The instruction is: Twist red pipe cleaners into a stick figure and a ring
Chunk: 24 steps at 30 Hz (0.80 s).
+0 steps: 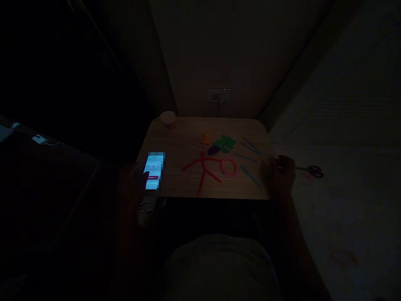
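Note:
The scene is very dark. My left hand (138, 179) holds a lit phone (154, 170) at the left front corner of a small wooden table (188, 184), with the thumb on the screen. My right hand (278, 175) rests at the table's right edge with fingers curled; whether it holds anything is hidden by the dark. On the table lie a red stick figure of clay strips (203, 169) with a pink ring (229, 166) as its head, green clay pieces (226, 143), an orange lump (205, 138), a dark purple piece (213, 149) and several thin teal sticks (250, 175).
Scissors (310, 170) lie on the pale surface right of the table. A small round tub (168, 118) stands at the table's far left corner. A wall socket (218, 95) is on the wall behind. My knees are under the near edge.

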Each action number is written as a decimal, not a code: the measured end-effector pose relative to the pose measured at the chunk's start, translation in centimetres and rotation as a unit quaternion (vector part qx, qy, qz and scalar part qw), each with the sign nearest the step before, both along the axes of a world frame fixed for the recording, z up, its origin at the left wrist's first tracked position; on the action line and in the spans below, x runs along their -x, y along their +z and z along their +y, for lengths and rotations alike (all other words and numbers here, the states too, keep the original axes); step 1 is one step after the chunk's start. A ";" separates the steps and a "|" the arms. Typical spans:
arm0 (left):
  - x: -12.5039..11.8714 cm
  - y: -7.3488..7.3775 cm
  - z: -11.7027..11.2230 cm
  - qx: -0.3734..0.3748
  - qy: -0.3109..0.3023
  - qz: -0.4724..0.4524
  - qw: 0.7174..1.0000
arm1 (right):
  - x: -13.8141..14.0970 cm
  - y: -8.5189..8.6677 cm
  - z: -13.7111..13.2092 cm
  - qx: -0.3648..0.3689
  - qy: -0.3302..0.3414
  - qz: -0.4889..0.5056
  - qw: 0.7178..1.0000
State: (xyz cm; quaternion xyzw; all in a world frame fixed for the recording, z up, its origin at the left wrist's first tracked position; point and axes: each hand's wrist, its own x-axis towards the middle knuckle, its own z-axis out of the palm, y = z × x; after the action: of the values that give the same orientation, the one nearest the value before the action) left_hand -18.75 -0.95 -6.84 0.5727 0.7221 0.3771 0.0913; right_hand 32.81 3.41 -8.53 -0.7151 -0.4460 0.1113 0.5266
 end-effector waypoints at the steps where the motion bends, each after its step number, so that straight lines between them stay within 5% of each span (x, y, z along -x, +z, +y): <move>1: -0.3 -0.2 -0.2 -0.004 0.002 0.006 1.000 | 0.1 -0.1 0.1 -0.007 0.003 0.005 1.000; 12: 0.1 -2.2 -2.5 -0.070 -0.069 0.025 0.995 | -0.1 -1.1 0.5 -0.037 0.009 0.077 0.996; 24: -1.0 -3.0 -2.9 -0.075 -0.070 0.108 0.989 | 0.3 -0.5 0.3 -0.004 0.002 0.060 0.998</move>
State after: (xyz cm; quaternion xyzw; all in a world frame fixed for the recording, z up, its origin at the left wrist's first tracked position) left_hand -17.71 -3.84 -9.87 0.6645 0.6555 0.3589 -0.0041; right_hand 32.51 3.67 -9.06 -0.7044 -0.4156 0.1530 0.5547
